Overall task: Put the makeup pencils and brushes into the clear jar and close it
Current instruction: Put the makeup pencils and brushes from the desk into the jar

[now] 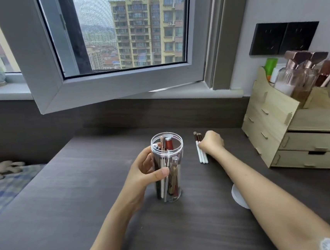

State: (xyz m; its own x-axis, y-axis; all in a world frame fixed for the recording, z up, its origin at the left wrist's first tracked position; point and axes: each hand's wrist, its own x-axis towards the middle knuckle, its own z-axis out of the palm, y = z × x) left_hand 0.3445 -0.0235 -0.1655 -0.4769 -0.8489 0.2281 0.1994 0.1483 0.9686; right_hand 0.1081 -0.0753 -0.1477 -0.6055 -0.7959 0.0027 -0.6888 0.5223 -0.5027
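Our left hand (144, 168) wraps around the tall clear plastic jar (168, 169), thumb across the front wall and fingers curled behind it, gripping it upright on the dark wood-grain desk (86, 193). Our right hand (211, 142) reaches to the right of the jar and rests, fingers curled down, on three white-handled makeup brushes (201, 151) that lie side by side on the desk, bristles pointing away from us; we cannot tell whether the fingers have closed around them or only press on top.

We see the jar's mouth open, with no lid on it. Inside stand several pencils and brushes (170, 174): a red-capped one near the rim, a pale brush tip poking up, and dark, silver and brown shafts leaning against the wall. A round white lid (237, 196) lies on the desk near us, partly hidden under our right forearm.

At the right edge sits a pale wooden drawer organiser (294, 132), its upper compartment holding glass bottles with copper-coloured caps (304, 71) and a green-topped tube.
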